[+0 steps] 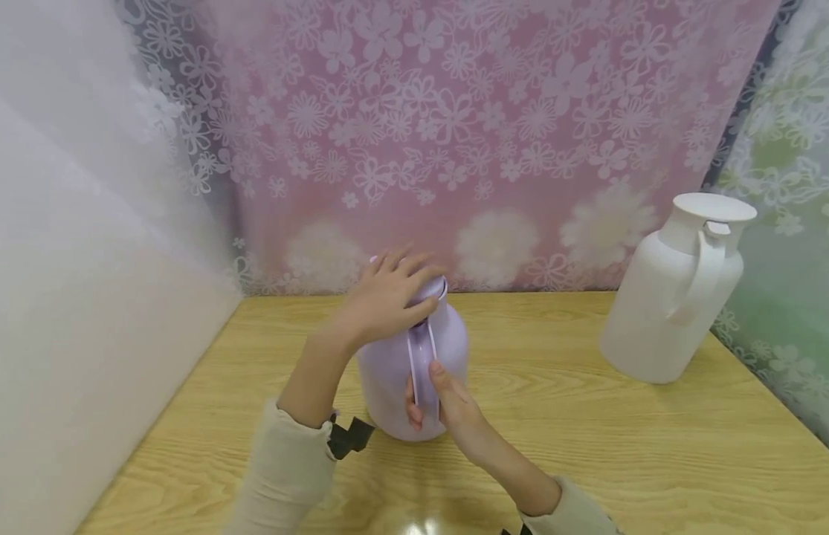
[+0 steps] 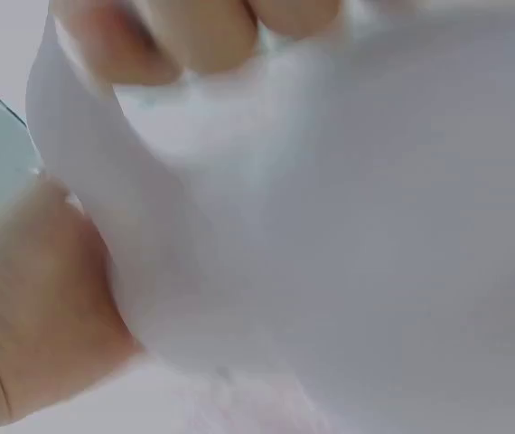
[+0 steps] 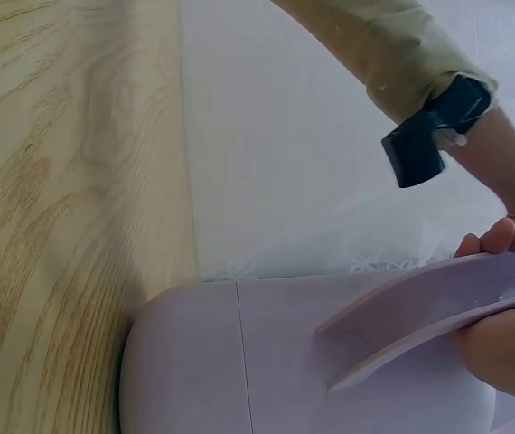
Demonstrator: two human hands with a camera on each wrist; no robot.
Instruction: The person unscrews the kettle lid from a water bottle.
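A lilac jug point(image 1: 454, 345) stands upright on the wooden table in the head view, its handle toward me. My left hand point(image 1: 384, 301) lies over the jug's lid point(image 1: 429, 288) with fingers spread and fairly straight, the thumb across the near side. It hides most of the lid. Lower down, my right hand point(image 1: 459, 412) grips the jug's handle point(image 1: 422, 357), thumb on its right and fingertips showing on its left. The right wrist view shows that handle point(image 3: 402, 312) up close. In the left wrist view the pale jug body point(image 2: 375, 226) is blurred.
A white jug point(image 1: 662, 297) with a flat round top stands at the right on the wooden table point(image 1: 541, 431). Behind hangs a pink floral curtain point(image 1: 481, 134). A white wall point(image 1: 86, 260) borders the left side. A black strap mount point(image 1: 347, 437) sits on my left wrist.
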